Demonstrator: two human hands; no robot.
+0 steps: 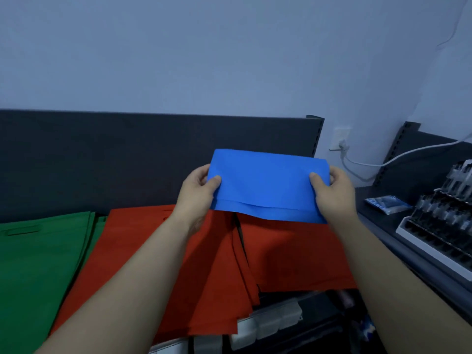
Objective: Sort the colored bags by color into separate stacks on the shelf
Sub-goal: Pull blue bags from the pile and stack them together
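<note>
Two hands hold one folded blue bag in the air above the far part of the red bags: the left hand pinches its left end and the right hand its right end, thumbs on the near face, fingers behind. The bag is a flat, bright blue oblong, a second layer showing as a strip along its near edge. Green bags lie just left of the red ones, before the shelf's dark back panel.

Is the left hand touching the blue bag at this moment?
Touching. The head view shows the left hand pinching the blue bag at its left edge, thumb on its front.
</note>
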